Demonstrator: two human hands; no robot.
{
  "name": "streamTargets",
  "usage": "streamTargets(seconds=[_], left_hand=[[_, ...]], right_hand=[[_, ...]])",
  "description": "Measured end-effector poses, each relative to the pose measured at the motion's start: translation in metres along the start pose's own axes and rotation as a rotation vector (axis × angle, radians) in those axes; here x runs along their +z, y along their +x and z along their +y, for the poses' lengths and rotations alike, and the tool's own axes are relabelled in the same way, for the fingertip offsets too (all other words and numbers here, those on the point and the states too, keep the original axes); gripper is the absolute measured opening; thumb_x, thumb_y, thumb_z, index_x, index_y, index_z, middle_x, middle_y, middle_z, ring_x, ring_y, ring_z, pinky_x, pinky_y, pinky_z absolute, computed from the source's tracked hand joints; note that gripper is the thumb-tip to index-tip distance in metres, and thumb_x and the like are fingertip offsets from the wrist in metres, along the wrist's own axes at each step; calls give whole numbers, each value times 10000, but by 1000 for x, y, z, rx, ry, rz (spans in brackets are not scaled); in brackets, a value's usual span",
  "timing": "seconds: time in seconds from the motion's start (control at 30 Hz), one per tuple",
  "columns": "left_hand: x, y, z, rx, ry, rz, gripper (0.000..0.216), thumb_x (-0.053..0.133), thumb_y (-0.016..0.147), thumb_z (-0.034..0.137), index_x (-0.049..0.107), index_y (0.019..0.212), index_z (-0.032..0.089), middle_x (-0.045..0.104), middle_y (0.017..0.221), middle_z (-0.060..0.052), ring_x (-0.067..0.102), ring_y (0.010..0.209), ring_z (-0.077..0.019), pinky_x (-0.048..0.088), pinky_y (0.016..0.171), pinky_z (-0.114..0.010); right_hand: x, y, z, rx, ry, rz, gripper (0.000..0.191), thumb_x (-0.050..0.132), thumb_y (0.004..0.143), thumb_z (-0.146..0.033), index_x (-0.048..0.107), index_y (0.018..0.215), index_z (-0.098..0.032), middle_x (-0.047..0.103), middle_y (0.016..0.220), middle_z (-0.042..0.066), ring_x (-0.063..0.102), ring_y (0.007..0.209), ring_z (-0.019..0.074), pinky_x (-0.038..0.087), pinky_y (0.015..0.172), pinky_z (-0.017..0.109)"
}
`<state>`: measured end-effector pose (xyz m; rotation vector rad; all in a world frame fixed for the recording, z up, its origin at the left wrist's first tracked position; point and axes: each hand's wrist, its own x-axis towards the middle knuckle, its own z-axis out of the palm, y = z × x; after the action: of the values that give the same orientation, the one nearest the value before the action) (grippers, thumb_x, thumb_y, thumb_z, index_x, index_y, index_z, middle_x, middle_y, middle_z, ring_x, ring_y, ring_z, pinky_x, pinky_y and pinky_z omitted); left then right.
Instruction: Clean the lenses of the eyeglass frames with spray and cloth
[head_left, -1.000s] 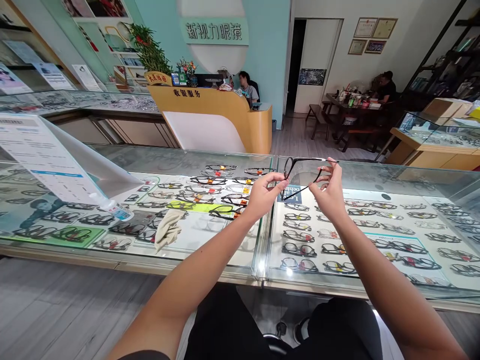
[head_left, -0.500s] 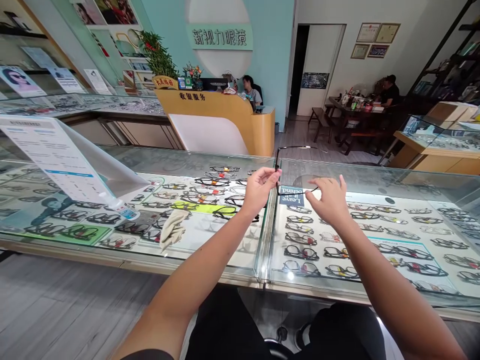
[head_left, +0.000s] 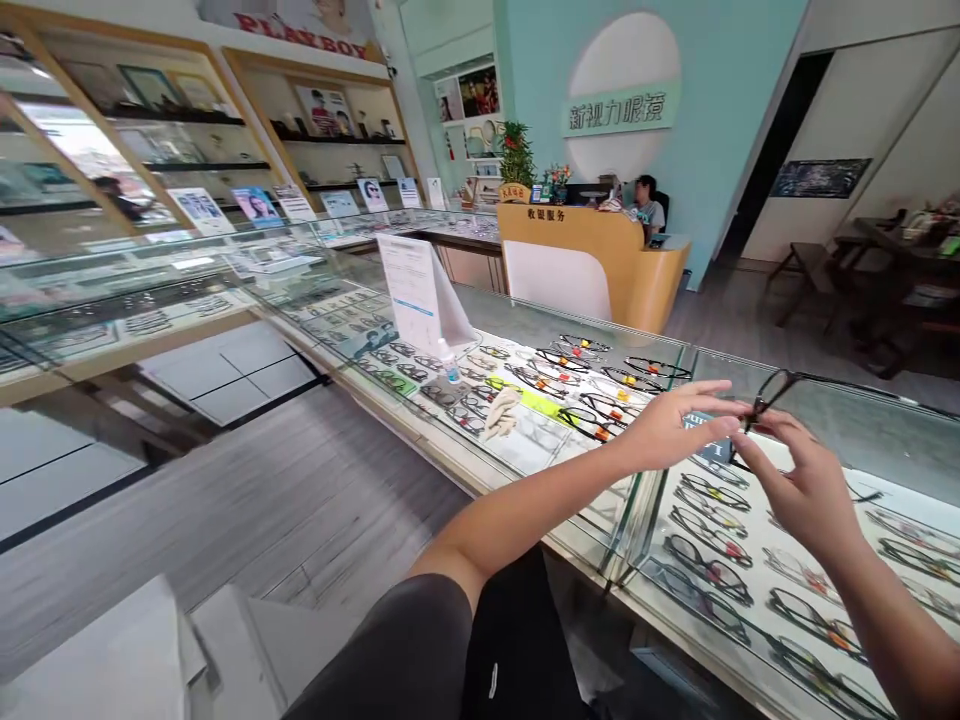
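A pair of dark-framed eyeglasses (head_left: pixel 776 385) is held up above the glass counter, one temple reaching out to the right. My left hand (head_left: pixel 675 425) pinches the frame between thumb and fingers. From the other side my right hand (head_left: pixel 806 485) grips the same frame, its fingers partly hiding the lenses. Below both hands, rows of eyeglasses (head_left: pixel 709 572) lie inside the display case. A crumpled beige cloth (head_left: pixel 501 414) rests on the counter to the left of my hands, near a small clear bottle (head_left: pixel 448 362) with a blue-and-white label.
A white folded sign (head_left: pixel 411 290) stands on the counter (head_left: pixel 345 365), whose glass runs away to the left. Across the room a person (head_left: pixel 649 205) sits behind a wooden cashier desk (head_left: pixel 664 285). Wooden benches and a table (head_left: pixel 877 240) are at the right.
My view has swung left, so the counter and hands appear farther right. My right hand has come closer to my left, and the eyeglasses are now turned and tilted between them.
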<state>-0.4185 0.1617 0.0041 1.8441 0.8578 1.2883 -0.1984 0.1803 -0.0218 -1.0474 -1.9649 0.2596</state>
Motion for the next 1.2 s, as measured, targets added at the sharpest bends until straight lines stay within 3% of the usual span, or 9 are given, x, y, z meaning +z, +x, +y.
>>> streamTargets(seconds=[0.1,0.23,0.33,0.43,0.57,0.67,0.87,1.03,1.2], left_hand=[[-47,-37,25,82,269,194,342,654,1048,466,749,1331,300,623,1579,-70,552,1498,-263,390,1297,-465],[-151,-86,15,191,669,830,174,650,1017,286,712,1166,219,689,1342,-115,614,1349,-268,433,1233,-458],[-227,-118,-14,-12,873,1281,462,672,912,136,564,1360,165,522,1515,-187,467,1498,-296,345,1292,-458],[-274,-142,-39,-413,796,1258,649,749,855,158,460,1435,140,472,1580,-216,423,1526,-311,302,1305,-451],[-291,-158,-51,-574,624,1116,383,763,832,188,563,1158,167,703,1111,-106,662,1126,-276,497,1054,-417],[-291,-154,-47,-568,536,1104,242,740,849,202,516,940,217,633,862,-37,645,997,-268,509,926,-396],[-254,-82,-29,-337,249,971,182,618,893,169,502,1026,215,585,931,-11,571,904,-171,524,824,-319],[-151,12,-21,-176,-76,589,232,687,787,321,557,944,210,576,868,-4,561,752,-134,500,644,-257],[-46,63,-16,-221,-400,128,599,620,808,799,552,766,205,510,655,-5,491,559,-139,414,479,-265]], right_hand=[[-13,3,-5,26,-28,-14,364,587,1027,-602,712,1119,-273,777,1309,99,730,1050,317,543,717,393],[-26,10,1,6,-105,67,319,566,1047,-554,721,1182,-309,771,1354,116,731,1035,362,518,724,437],[-26,13,9,9,-124,81,368,549,1058,-541,717,1292,-313,766,1367,128,730,1040,369,506,743,441],[-23,13,16,6,-133,99,386,564,1050,-529,727,1328,-318,779,1341,106,734,1022,320,498,715,395],[-19,13,21,26,-142,90,426,573,1045,-517,727,1369,-286,785,1289,113,735,1022,283,507,702,364],[-17,15,26,12,-112,99,445,563,1044,-515,729,1363,-252,778,1300,121,731,1072,300,552,849,407],[-17,19,33,13,-9,130,451,569,1046,-521,732,1340,-220,764,1317,152,730,1136,329,559,1005,483],[-16,21,36,14,40,126,451,564,1057,-519,720,1356,-219,759,1318,161,721,1179,336,542,1063,514],[-16,21,37,27,94,107,426,554,1070,-503,710,1352,-224,754,1311,148,706,1178,318,546,1040,495]])
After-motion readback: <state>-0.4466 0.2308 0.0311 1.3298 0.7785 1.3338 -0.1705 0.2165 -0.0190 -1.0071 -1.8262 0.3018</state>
